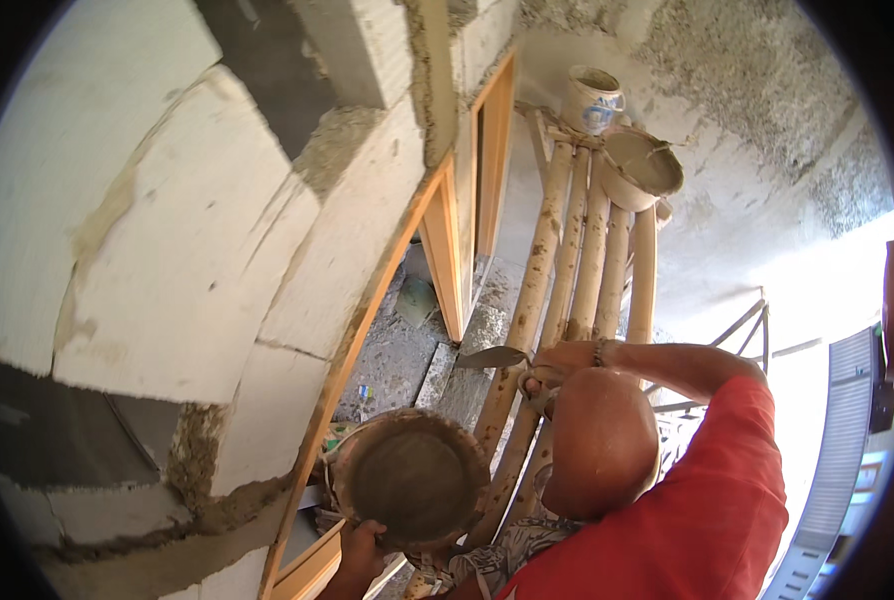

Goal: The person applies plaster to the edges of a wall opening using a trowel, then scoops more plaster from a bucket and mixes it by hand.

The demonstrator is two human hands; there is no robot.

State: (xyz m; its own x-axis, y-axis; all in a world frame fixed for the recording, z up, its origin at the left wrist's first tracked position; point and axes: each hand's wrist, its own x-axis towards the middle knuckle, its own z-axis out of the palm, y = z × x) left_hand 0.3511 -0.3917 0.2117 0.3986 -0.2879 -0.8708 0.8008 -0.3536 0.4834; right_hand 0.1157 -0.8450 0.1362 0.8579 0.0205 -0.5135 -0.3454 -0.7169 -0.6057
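Note:
My left hand (365, 540) grips the lower rim of a round mortar-coated container (409, 480) with wet grey mortar inside. My right hand (555, 365) is closed on a trowel handle, with the grey blade (489, 358) pointing left above the container, over the bamboo poles (547, 270). My red-sleeved right arm (707, 470) reaches round a rounded area of bare skin (602, 440), which looks like my knee. Patterned grey cloth (507, 545) shows beside it.
A light block wall (167, 230) with openings and wooden frames (447, 240) rises on the left. A white bucket (594, 105) and a tub of mortar (637, 165) sit at the poles' far end. Below is a debris-strewn floor (387, 340). A metal railing (765, 320) stands right.

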